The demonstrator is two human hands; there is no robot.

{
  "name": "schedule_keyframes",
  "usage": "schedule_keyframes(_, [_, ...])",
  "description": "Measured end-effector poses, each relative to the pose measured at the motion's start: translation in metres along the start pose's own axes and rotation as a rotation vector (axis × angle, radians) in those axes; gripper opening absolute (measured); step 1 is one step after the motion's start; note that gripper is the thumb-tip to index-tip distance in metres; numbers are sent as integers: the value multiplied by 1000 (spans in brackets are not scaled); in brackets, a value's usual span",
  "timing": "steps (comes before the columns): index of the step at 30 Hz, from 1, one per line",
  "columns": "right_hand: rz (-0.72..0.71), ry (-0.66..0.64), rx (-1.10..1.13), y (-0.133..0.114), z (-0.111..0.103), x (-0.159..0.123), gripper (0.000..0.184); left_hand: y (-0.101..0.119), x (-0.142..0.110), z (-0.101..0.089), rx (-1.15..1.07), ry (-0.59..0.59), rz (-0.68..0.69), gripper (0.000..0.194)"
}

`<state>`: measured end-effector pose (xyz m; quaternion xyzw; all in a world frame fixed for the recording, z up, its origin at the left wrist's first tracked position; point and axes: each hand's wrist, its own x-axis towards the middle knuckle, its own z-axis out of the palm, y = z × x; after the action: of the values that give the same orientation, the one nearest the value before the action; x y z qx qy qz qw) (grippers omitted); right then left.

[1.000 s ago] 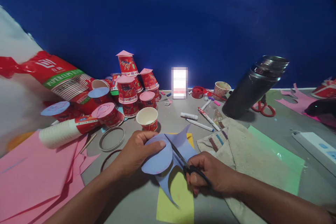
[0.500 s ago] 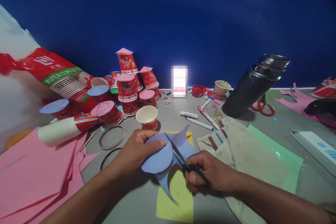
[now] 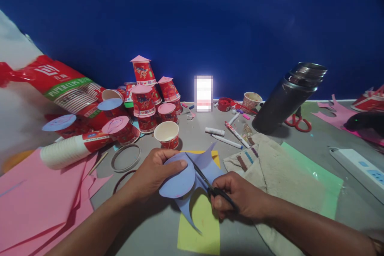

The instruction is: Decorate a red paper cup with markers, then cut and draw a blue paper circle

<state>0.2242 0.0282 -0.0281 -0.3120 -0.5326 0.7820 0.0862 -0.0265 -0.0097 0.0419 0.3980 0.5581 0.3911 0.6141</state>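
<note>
My left hand pinches a sheet of blue paper, its thumb lying on the rounded, nearly circular part. A pointed offcut of the same sheet hangs below, and another part spreads to the right. In my right hand is a pair of black-handled scissors, fingers wrapped through the handles. The blades lie along the upper right edge of the round part, pointing up and left. Beneath the blue paper lies a yellow paper on the grey table.
Several red paper cups with pink tops are stacked at the back left. Pink sheets lie at left, near a tape roll. Markers, a cloth, a dark flask, red-handled scissors and a power strip are to the right.
The whole view has shifted very slightly. Both hands, the scissors and the blue paper keep nearly the same places relative to each other.
</note>
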Motion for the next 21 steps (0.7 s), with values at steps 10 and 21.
schedule_keyframes(10, [1, -11, -50, -6, 1, -1, 62, -2, 0, -8, 45, -37, 0, 51])
schedule_keyframes(21, [21, -26, -85, -10, 1, -3, 63, 5, -2, -12, 52, -64, -83, 50])
